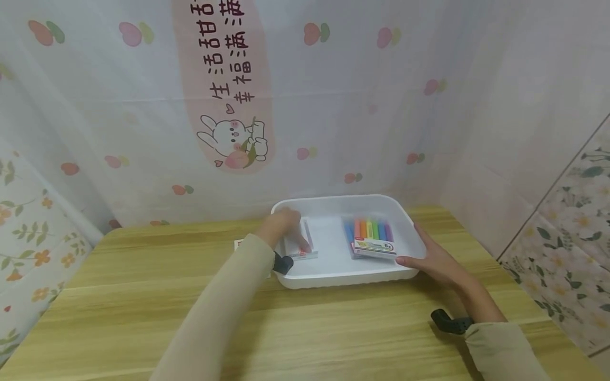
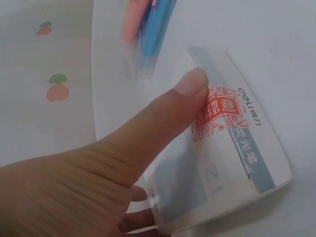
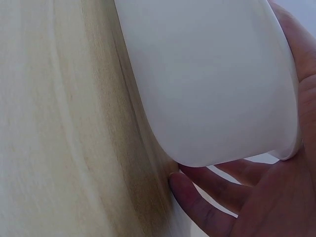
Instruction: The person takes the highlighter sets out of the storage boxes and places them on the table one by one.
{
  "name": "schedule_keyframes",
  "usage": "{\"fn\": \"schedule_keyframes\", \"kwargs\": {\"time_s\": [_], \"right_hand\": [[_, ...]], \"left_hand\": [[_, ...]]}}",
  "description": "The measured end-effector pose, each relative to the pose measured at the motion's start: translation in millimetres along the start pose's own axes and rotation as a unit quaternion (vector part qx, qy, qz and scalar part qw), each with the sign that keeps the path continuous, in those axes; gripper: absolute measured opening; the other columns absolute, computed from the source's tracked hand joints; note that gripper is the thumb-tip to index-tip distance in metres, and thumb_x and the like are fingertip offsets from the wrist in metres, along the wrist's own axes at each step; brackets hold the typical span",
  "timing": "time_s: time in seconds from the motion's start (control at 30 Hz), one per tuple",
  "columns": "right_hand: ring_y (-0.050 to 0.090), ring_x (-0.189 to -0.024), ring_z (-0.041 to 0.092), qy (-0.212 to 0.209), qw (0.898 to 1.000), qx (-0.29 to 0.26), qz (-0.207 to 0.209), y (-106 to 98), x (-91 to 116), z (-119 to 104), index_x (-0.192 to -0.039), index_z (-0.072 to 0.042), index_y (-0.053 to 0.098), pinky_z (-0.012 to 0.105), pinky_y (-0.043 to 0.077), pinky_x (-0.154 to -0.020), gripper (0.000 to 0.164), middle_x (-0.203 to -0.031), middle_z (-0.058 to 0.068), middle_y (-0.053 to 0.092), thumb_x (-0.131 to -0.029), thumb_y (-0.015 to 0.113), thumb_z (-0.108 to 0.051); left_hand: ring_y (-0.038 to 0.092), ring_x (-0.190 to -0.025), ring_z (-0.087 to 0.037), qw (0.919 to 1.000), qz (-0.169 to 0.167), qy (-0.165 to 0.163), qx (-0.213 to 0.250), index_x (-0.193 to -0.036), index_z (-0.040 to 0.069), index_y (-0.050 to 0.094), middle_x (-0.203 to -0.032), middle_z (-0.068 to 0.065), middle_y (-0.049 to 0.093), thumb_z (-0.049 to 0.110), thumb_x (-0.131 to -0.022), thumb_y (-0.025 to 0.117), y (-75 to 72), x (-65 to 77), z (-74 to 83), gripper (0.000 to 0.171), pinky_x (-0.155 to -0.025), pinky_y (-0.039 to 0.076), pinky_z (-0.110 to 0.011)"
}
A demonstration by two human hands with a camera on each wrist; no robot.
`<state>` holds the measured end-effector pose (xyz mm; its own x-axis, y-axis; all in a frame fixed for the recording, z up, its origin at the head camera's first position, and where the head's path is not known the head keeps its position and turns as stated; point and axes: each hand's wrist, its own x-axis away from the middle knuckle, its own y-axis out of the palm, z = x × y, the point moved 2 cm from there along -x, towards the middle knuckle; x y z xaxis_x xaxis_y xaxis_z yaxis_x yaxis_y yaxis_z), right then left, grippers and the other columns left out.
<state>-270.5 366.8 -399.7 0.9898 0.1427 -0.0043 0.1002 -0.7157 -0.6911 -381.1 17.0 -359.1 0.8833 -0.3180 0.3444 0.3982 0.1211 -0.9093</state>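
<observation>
A white plastic tray [image 1: 333,273] lies on the wooden table. Inside its left end my left hand [image 1: 287,225] grips a white and grey highlighter box [image 2: 222,163], with the thumb on its red-printed sticker and the fingers at the opposite side, partly hidden. My right hand [image 1: 440,264] holds the tray's right end. In the right wrist view, the fingers of the right hand [image 3: 266,197] curve round the tray's outer wall [image 3: 212,89], below its rim. Clear packs of coloured highlighters [image 1: 374,247] lie overlapped in the tray's right half.
A flat white piece with red marks [image 1: 237,244] lies left of the tray, mostly behind the left forearm. A patterned curtain [image 1: 324,121] hangs along the back edge of the wooden table [image 1: 143,296]. Another flowered cloth [image 1: 576,238] hangs at the right.
</observation>
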Motion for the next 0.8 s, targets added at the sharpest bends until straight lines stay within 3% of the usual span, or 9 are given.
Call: {"fn": "schedule_keyframes", "kwargs": {"time_s": [0.3, 0.43, 0.57, 0.8], "right_hand": [[0.038, -0.138, 0.048, 0.013, 1.0, 0.009, -0.002, 0.9, -0.9, -1.1, -0.163, -0.013, -0.005, 0.077, 0.03, -0.109, 0.114, -0.162, 0.029, 0.023, -0.087, 0.075, -0.041], [0.039, -0.137, 0.048, 0.006, 1.0, 0.003, -0.003, 1.7, -1.5, 0.0, -0.164, -0.016, -0.005, 0.076, 0.032, -0.108, 0.114, -0.162, 0.028, 0.025, -0.087, 0.075, -0.04], [0.039, -0.138, 0.047, 0.005, 1.0, 0.006, 0.001, 1.2, -1.9, 2.7, -0.164, -0.016, -0.005, 0.077, 0.031, -0.108, 0.113, -0.162, 0.028, 0.025, -0.087, 0.075, -0.041], [0.042, -0.135, 0.045, 0.001, 1.0, 0.006, 0.006, 1.3, -2.1, 5.3, -0.164, -0.015, -0.003, 0.076, 0.033, -0.109, 0.112, -0.161, 0.027, 0.029, -0.087, 0.075, -0.041]], "left_hand": [[0.041, -0.139, -0.032, 0.9996, 0.024, 0.016, 0.004, -0.147, 0.006, 0.045, -0.155, -0.019, 0.042, 0.048, -0.071, 0.09, -0.9, -1.5, 0.5, 0.097, -0.119, 0.039, -0.046], [0.045, -0.136, -0.032, 0.9989, 0.039, 0.028, 0.001, -0.142, 0.007, 0.05, -0.149, -0.017, 0.049, 0.045, -0.072, 0.09, -3.0, -1.3, -0.5, 0.089, -0.118, 0.041, -0.046], [0.045, -0.137, -0.031, 0.9976, 0.053, 0.035, 0.028, -0.143, 0.008, 0.052, -0.15, -0.015, 0.05, 0.04, -0.074, 0.089, -4.5, -2.6, -4.3, 0.084, -0.119, 0.039, -0.046], [0.041, -0.14, -0.032, 0.996, 0.047, 0.045, 0.062, -0.148, 0.01, 0.048, -0.155, -0.017, 0.043, 0.039, -0.075, 0.089, -4.1, -8.1, -11.5, 0.089, -0.121, 0.036, -0.048]]}}
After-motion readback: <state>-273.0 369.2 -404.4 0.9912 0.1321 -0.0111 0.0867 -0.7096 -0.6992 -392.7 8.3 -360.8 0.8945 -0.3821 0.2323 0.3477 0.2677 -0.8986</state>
